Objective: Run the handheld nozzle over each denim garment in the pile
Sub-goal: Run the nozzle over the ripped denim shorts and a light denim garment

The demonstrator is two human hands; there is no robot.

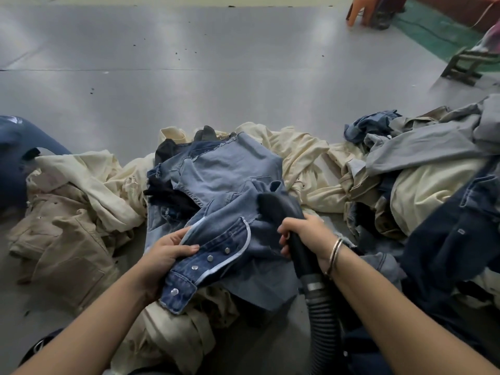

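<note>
Now the left hand point(162, 253) pinches the snap-button placket of the denim jacket point(224, 185) atop the floor pile; the right hand point(305, 234) grips the black nozzle point(276, 207) against it; next, likely sweep toward unvacuumed panels.

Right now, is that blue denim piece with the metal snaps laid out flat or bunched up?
Bunched up. The denim garment lies creased over the pile, its snap placket lifted and folded by the left hand; the nozzle presses on it.

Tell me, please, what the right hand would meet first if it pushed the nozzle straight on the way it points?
Most likely the light-blue denim jacket: the right hand aims the black nozzle up-left onto it, apparently already touching, though depth is unclear.
</note>
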